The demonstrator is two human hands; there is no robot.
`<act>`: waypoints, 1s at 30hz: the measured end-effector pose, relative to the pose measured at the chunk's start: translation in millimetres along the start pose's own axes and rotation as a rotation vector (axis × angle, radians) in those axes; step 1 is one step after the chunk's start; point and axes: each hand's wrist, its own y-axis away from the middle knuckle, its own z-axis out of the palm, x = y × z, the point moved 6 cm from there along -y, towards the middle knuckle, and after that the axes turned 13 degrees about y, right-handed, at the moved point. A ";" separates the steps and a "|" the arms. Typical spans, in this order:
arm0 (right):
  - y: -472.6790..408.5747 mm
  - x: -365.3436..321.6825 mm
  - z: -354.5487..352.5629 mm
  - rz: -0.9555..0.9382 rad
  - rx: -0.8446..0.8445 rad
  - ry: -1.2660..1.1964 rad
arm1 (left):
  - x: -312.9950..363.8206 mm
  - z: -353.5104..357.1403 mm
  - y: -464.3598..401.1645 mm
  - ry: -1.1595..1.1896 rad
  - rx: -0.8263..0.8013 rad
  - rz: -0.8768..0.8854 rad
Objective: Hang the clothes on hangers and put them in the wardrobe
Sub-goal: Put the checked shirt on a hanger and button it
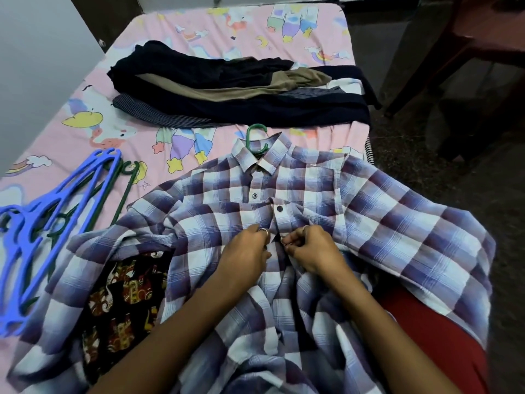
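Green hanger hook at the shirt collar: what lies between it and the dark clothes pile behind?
Head view: only a narrow strip of the pink cartoon bedsheet separates the green hanger hook from the dark clothes pile; nothing else lies there.

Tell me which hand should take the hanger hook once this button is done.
Probably the left hand. The green hanger hook pokes out of the plaid shirt collar slightly to its side, while the right hand pinches the placket with its fingers.

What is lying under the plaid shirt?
A green hanger hook sticks out of the plaid shirt collar, and a dark printed cloth shows beneath. The hanger's body is covered.
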 end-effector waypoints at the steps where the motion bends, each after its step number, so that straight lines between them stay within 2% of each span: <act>1: 0.8 -0.9 -0.4 -0.001 0.002 0.027 | -4.7 3.2 -1.5 0.025 0.010 -0.010; 6: 7.9 -7.5 5.7 -0.036 0.117 0.246 | -20.5 17.1 -6.3 0.163 0.085 -0.053; 9: 13.2 -13.2 12.6 -0.059 0.100 0.385 | -25.5 17.4 -8.2 0.262 0.125 -0.078; 12: 16.5 -24.0 16.7 -0.110 0.160 0.582 | -27.5 18.4 -8.0 0.291 0.127 -0.075; 15: 22.3 -34.3 27.3 -0.094 0.160 0.666 | -25.7 18.4 -5.1 0.291 0.139 -0.034; 18: 24.5 -42.7 29.3 -0.064 0.265 0.702 | -21.9 17.5 -1.0 0.276 0.148 -0.002; 24: 12.9 -39.8 29.3 -0.124 0.269 0.717 | -24.5 18.7 -2.2 0.288 0.156 -0.042; 30: 14.2 -29.0 14.8 -0.116 0.286 0.632 | -33.5 19.4 -0.3 0.488 0.200 -0.131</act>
